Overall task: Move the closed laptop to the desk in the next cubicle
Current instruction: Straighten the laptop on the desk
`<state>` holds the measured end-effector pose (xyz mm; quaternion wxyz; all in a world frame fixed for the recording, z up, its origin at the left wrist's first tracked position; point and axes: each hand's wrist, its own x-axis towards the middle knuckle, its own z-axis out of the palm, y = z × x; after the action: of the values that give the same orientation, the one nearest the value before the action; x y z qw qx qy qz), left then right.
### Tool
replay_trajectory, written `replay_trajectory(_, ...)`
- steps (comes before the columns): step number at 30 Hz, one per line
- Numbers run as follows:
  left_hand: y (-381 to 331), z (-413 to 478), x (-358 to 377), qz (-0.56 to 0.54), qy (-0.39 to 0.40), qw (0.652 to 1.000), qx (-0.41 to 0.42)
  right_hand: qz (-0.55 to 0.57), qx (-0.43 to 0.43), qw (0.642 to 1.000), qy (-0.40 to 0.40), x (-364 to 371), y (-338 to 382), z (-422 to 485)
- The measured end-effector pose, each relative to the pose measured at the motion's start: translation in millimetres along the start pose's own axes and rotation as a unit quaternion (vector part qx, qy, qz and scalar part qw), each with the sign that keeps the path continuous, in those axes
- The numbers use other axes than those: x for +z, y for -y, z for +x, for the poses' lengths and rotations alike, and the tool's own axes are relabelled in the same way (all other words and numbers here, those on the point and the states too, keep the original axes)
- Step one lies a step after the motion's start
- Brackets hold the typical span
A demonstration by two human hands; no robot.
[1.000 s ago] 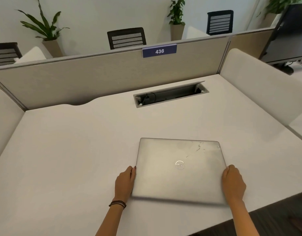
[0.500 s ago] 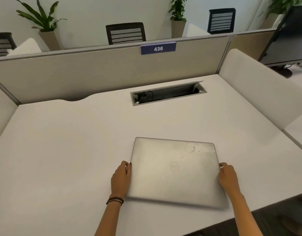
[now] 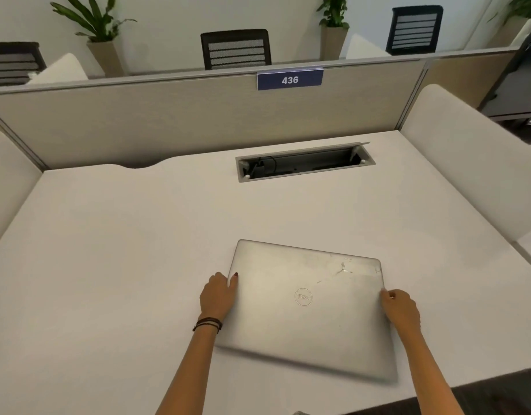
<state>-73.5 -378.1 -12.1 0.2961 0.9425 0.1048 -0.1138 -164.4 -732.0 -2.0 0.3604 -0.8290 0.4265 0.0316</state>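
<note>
i see the closed silver rectangular laptop [image 3: 306,307] lying near the front edge of the white bench [image 3: 123,250], turned a little askew, its round logo facing up. my left hand [image 3: 217,296] grips the laptop's left edge with the thumb on the lid, a dark bracelet [image 3: 207,324] on that wrist, and my right hand [image 3: 402,310] is closed on the right edge. behind, a grey cable tray [image 3: 304,163] sits open in the bench below the beige partition with the blue "436" sign [image 3: 289,80].

Both hands, left [image 3: 217,296] & right [image 3: 401,310], grip closed laptop [image 3: 306,307] edges on desk [image 3: 138,250].
</note>
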Motion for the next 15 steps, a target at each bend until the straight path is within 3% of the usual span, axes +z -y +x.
replay_trajectory(10, -2.3, 4.0, -7.3, -0.015, 0.046, 0.998, -0.040, -0.049, -0.012, 0.999, 0.009, 4.2, 0.9, 7.0)
replay_trajectory(15, 7.6, -0.1, -11.8, -0.048, 0.027, 0.997, -0.063, -0.059, -0.034, 0.997, 0.021, 6.9, 11.3, 10.8)
